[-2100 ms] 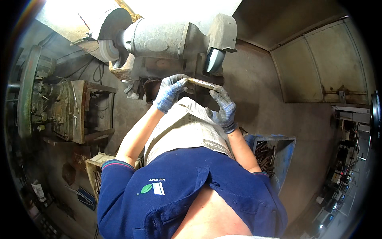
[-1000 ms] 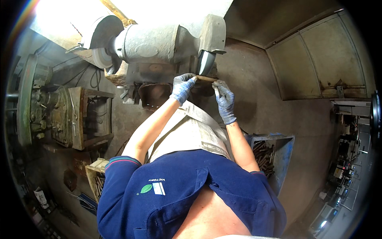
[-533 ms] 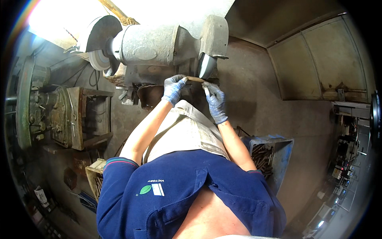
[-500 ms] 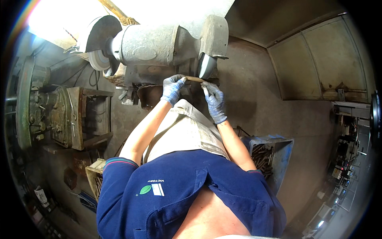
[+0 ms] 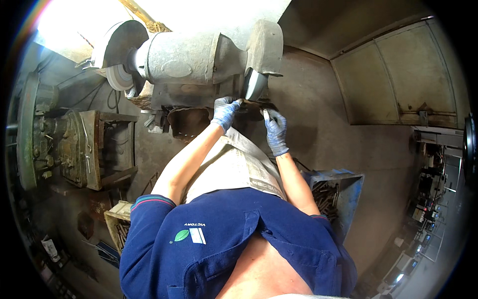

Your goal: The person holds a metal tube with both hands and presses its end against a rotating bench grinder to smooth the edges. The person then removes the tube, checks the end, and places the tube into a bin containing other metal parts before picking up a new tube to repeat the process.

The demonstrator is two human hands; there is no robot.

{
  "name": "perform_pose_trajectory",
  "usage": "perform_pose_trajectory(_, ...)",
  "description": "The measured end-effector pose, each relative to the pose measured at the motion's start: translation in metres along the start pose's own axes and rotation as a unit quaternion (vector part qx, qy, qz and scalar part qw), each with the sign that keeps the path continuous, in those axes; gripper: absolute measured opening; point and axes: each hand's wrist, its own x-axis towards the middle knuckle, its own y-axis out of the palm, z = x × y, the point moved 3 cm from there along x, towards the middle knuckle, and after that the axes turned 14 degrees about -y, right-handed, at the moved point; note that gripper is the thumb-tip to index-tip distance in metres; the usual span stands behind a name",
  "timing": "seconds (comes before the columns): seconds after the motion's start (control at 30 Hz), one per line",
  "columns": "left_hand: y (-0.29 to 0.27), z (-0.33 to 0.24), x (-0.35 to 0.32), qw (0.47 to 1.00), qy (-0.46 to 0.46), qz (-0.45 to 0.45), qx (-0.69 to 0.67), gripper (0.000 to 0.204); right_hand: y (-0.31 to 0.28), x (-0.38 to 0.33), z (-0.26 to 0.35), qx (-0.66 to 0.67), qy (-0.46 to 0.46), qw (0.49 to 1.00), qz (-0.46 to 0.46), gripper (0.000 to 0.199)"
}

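Note:
A slim brownish metal piece (image 5: pixel 253 102) spans the gap between my two gloved hands, against or just below the right wheel (image 5: pixel 255 84) of a grey bench grinder (image 5: pixel 184 57). My left hand (image 5: pixel 225 113) pinches its left end, fingers closed. At the other end, my right hand (image 5: pixel 276 130) is closed on the piece, thumb toward the wheel. Whether the metal touches the wheel is hard to make out. Both gloves are blue and grey. The grinder's left wheel (image 5: pixel 118 77), pale and round, shows under its guard.
A blue-grey bin (image 5: pixel 352 199) of metal pieces stands by my right elbow, and a pale box (image 5: pixel 113 219) of similar pieces at my left. Green machinery (image 5: pixel 72 144) stands far left. A dark pan (image 5: pixel 189 122) sits below the grinder. Metal panels (image 5: pixel 393 74) rise at right.
Both hands have shifted right, and the left has come closer under the right wheel. The metal piece has moved right with them. The whole view has slid slightly left.

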Motion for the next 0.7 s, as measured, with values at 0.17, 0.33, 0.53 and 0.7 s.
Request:
perform_pose_trajectory(0.17,-0.018,-0.009,-0.006,1.0,0.002,-0.02,0.02,0.011,0.023,0.001,0.001,0.025,-0.013,1.0,0.002,0.012)
perform_pose_trajectory(0.33,-0.031,-0.023,-0.018,0.999,0.018,-0.044,0.021,0.01,0.04,-0.002,-0.002,0.066,-0.019,0.997,0.043,0.02)
perform_pose_trajectory(0.53,-0.049,-0.013,-0.017,0.998,0.062,0.001,-0.024,0.011,0.049,-0.005,0.018,0.01,-0.068,0.994,0.084,0.023)
perform_pose_trajectory(0.7,-0.059,-0.015,-0.069,0.989,0.132,0.029,0.063,0.014,0.034,-0.026,0.096,-0.138,-0.3,0.937,0.114,0.042)
